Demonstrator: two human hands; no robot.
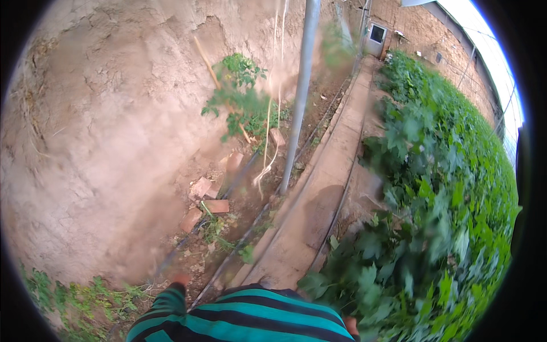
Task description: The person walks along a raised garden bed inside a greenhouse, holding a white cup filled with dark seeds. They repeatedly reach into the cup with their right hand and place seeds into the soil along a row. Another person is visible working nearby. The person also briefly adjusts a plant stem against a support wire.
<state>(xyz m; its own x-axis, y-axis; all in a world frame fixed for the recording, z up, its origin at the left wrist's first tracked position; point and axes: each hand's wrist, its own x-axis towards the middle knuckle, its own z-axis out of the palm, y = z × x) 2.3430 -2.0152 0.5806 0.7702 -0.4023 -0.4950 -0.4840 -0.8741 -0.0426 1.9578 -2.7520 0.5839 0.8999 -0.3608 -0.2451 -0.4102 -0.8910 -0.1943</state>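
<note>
My left hand (181,278) shows only as a small blurred patch past the end of the green-and-black striped sleeve (165,305). It hangs low over the soil strip, near some small green weeds (215,231); its fingers cannot be made out. At the lower edge, a sliver of my right hand (351,326) appears beside my striped shirt (262,310). Dense leafy green plants (393,285) lie just to its right. My body hides most of that hand, so its fingers and anything in them are out of sight.
A narrow concrete path (319,199) runs ahead to a small door (376,34). Left of it stand a metal pole (300,97) and hanging strings (272,114). Dark hoses (239,242) line the soil. Loose bricks (216,206) lie below the earthen wall (114,114), near a staked plant (236,94).
</note>
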